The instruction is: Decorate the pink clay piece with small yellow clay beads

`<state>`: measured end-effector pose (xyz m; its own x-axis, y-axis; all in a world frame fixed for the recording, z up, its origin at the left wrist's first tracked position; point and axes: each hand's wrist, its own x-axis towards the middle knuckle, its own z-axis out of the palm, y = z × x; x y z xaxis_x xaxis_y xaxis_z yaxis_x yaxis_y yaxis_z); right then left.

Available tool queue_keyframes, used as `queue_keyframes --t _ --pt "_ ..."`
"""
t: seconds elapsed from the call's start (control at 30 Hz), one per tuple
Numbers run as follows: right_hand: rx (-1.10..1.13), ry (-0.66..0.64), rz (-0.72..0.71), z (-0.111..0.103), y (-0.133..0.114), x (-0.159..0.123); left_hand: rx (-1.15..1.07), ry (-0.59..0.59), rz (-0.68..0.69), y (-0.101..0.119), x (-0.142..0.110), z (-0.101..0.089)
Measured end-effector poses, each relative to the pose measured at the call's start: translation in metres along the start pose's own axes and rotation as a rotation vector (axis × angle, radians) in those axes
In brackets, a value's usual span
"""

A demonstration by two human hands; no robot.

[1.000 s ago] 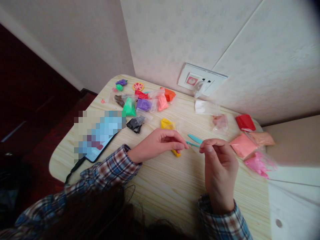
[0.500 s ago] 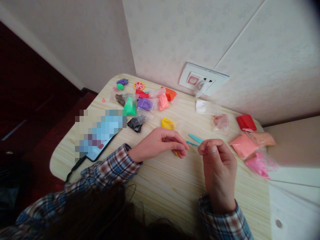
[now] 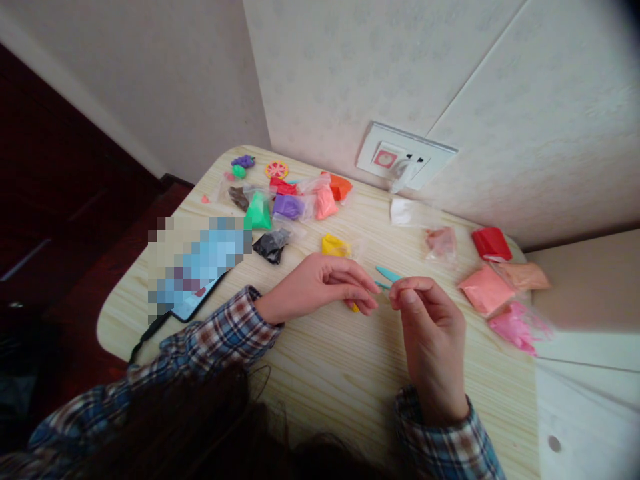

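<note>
My left hand point(image 3: 320, 287) is over the middle of the table, its fingers curled and the thumb against them. A bit of yellow modelling clay point(image 3: 355, 307) shows below its fingers, mostly hidden by them. To its right, my right hand point(image 3: 433, 340) is closed in a pinch, thumb on forefinger; whatever sits between those fingertips is too small to make out. The two sets of fingertips are close together, a small gap apart. Just behind them lie turquoise clay tools point(image 3: 388, 274), partly covered by my right hand. A bag of yellow clay point(image 3: 336, 246) rests beyond my left hand.
Bags of green point(image 3: 258, 212), purple point(image 3: 288, 207) and black clay point(image 3: 271, 246) lie back left, near a round red-and-yellow piece point(image 3: 277, 170) and purple grapes point(image 3: 243, 161). A phone point(image 3: 193, 308) is at left. Red point(image 3: 492, 244) and pink packs point(image 3: 515, 327) line the right edge.
My right hand has shifted a little left, its pinched fingertips nearer my left hand. My left fingers have edged slightly right, the yellow bit with them.
</note>
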<state>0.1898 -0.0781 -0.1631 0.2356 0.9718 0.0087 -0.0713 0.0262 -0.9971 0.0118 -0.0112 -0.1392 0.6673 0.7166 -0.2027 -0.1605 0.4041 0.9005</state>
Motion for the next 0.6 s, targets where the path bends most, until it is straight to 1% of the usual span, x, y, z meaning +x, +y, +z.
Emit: queue_keyframes --t 0.07,0.17,0.3,0.43,0.5,0.6 --pt "-0.003 -0.014 -0.004 -0.001 0.000 -0.001 0.082 0.023 0.036 0.001 -0.001 0.001" --pt "0.011 -0.027 -0.014 0.000 -0.001 -0.002 0.289 0.051 0.113 0.001 -0.001 0.001" --pt "0.032 -0.036 -0.017 0.001 -0.002 -0.002 0.563 0.067 0.240 0.000 -0.001 -0.001" --pt "0.038 -0.047 -0.002 0.002 -0.001 -0.002 0.789 0.076 0.358 -0.004 -0.001 -0.003" --pt "0.035 -0.054 0.010 0.002 -0.002 -0.002 0.877 0.058 0.391 -0.008 -0.002 -0.003" --pt "0.029 -0.061 0.022 0.002 -0.001 -0.003 0.971 0.000 0.433 -0.013 -0.002 -0.003"
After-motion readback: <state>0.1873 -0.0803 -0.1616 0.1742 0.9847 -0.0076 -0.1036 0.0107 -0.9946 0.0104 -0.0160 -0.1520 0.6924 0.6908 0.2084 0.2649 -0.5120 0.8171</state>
